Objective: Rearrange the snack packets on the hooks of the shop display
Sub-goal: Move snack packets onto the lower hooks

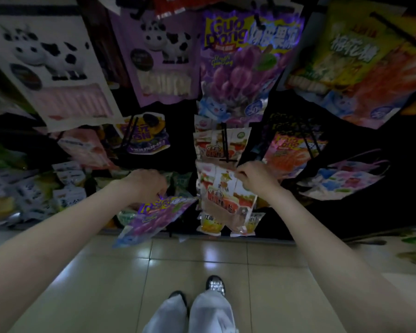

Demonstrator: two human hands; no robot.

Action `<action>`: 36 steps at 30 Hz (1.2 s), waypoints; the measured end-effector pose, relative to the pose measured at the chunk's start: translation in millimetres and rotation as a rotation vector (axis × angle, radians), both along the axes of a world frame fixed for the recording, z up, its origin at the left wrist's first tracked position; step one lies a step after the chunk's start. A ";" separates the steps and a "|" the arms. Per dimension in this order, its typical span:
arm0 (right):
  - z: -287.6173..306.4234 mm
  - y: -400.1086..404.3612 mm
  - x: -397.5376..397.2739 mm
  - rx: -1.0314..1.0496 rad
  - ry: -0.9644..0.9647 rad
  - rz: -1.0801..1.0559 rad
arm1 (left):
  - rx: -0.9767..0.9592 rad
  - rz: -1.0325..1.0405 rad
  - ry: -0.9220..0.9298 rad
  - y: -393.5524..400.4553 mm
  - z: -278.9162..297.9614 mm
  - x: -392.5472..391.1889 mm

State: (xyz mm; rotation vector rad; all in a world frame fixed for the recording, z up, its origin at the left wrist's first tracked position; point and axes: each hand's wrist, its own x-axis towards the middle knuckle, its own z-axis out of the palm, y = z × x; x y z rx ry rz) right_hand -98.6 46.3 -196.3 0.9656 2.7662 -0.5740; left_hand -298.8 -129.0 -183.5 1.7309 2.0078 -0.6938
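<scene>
My right hand (255, 177) pinches the red-and-white plastic snack packet (226, 195) just below the black wire hook (225, 145), my left hand (149, 183) grips a purple grape packet (154, 217); its hole, seemingly hidden, may miss the hook and the packet drop.

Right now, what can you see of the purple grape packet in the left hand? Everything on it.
The glossy purple grape snack packet is a flat, plastic-looking pouch with yellow lettering near its top and grape pictures beneath; the print is blurred. It is off the hooks, tilted, its top edge up by the left hand, its pale blue bottom corner hanging low over the tiled floor. The left hand's grip pinches its top edge. It looks like the larger purple packet hanging above. Nothing else clearly touches it.
</scene>
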 end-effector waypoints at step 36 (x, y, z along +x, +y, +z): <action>-22.8 39.8 -23.0 -0.251 0.225 -0.230 | 0.218 -0.099 -0.076 17.1 -4.3 3.2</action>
